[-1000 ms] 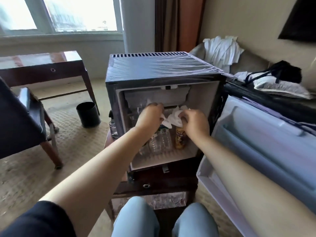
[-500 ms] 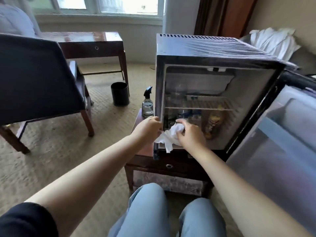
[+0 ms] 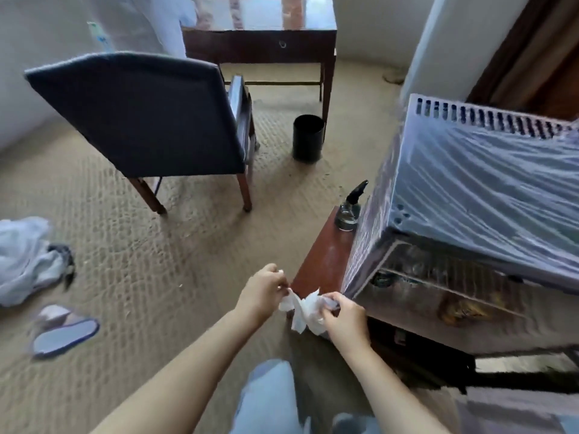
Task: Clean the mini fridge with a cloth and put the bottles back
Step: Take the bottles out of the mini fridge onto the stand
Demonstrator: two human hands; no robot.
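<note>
L hand (image 3: 263, 292): just left of mini fridge (image 3: 470, 195) front corner; we pinch one end of cloth (image 3: 300, 311).
Cloth: stretched btwn both hands, outside fridge.
R hand (image 3: 343, 317): grips other end, at fridge corner.
Inside fridge: bottles (image 3: 457, 308) on shelf, blurred.
Change: 1 s ago we wiped inside; hands now out, so wiping prob. done, or we're refolding.

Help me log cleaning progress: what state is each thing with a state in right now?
mini fridge: front open, top wrapped in plastic film.
cloth: crumpled, held between both hands, clear of the mini fridge.
left hand: pinches one end of the cloth.
right hand: grips the other end.
spray bottle: upright on the wooden stand beside the mini fridge.
bin: upright on the carpet.
</note>
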